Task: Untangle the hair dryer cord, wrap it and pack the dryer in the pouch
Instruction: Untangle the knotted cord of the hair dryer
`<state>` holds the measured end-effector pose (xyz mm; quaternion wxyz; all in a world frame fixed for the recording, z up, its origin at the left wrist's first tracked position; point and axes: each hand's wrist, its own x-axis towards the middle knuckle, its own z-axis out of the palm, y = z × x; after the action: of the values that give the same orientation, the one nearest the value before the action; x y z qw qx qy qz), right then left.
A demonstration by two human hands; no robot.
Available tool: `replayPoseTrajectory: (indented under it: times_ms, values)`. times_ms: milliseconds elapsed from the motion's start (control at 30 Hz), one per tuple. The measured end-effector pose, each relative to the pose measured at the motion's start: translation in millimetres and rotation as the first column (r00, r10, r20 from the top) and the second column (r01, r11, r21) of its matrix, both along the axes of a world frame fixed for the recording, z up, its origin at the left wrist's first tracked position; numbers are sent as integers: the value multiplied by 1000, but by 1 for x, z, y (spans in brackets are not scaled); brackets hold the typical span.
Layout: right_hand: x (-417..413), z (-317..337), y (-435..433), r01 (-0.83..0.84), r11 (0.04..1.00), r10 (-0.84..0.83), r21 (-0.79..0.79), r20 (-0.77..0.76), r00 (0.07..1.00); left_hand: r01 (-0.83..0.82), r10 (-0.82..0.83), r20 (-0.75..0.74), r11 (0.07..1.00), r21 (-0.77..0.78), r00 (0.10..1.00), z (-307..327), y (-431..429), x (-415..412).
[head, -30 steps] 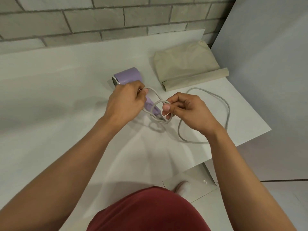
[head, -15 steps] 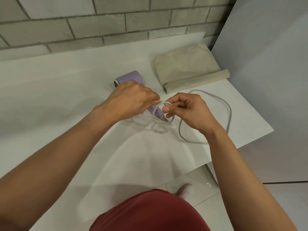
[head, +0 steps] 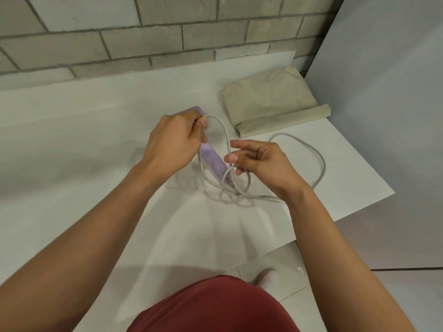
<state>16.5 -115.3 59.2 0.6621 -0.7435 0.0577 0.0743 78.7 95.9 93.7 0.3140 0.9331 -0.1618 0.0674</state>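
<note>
The lilac hair dryer [head: 214,161] lies on the white table [head: 72,144], its barrel mostly hidden under my left hand [head: 176,142]. My left hand pinches a tall loop of the grey cord [head: 321,164] above the dryer. My right hand [head: 260,164] is beside the handle with thumb and fingers spread, and several cord loops hang around its fingers. The rest of the cord curves out over the table to the right. The beige fabric pouch [head: 268,99] lies flat behind the cord.
A brick wall runs along the back of the table. A grey panel [head: 383,92] stands at the right, close to the pouch. The table's right edge is just past the cord, with tiled floor and my foot [head: 268,279] below.
My left hand has lifted away from my right hand, drawing a tall cord loop upward. My right hand's fingers have opened from a pinch, with loops still around them.
</note>
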Motion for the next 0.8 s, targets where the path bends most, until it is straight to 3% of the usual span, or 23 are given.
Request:
replayPoseTrajectory:
  times_ms: [167,300,333,400,467,500,567,633,733,800]
  values:
    - [-5,-7,4,-140,986,133,-91,-86,987,-52,52,-23,999,-12,998,1,5,5]
    - [-6,-3,3,-124,975,115,-182,-62,991,-77,77,3,986,149,997,-8,13,12]
    - [-7,-3,3,-133,970,123,-204,-59,991,-40,29,57,980,195,998,-10,13,11]
    - [-8,-2,6,-148,964,144,-222,-35,989,157,-226,188,933,325,956,-10,8,9]
    - [-10,-2,7,-145,964,151,-223,7,989,350,-540,232,760,547,809,-9,2,9]
    - [-11,-1,7,-142,965,151,-222,25,988,389,-624,212,680,621,752,-10,-1,10]
    - [-12,1,7,-123,967,136,-224,46,990,396,-654,189,635,663,733,-8,0,12]
    - [-14,2,6,-87,967,100,-240,43,994,358,-607,209,674,646,766,-5,3,15]
    - [-16,3,-1,-111,906,140,-409,40,989,193,-435,327,799,569,839,-2,7,17]
    - [-17,7,-4,-130,910,168,-394,63,984,93,-308,358,857,507,882,-6,11,17]
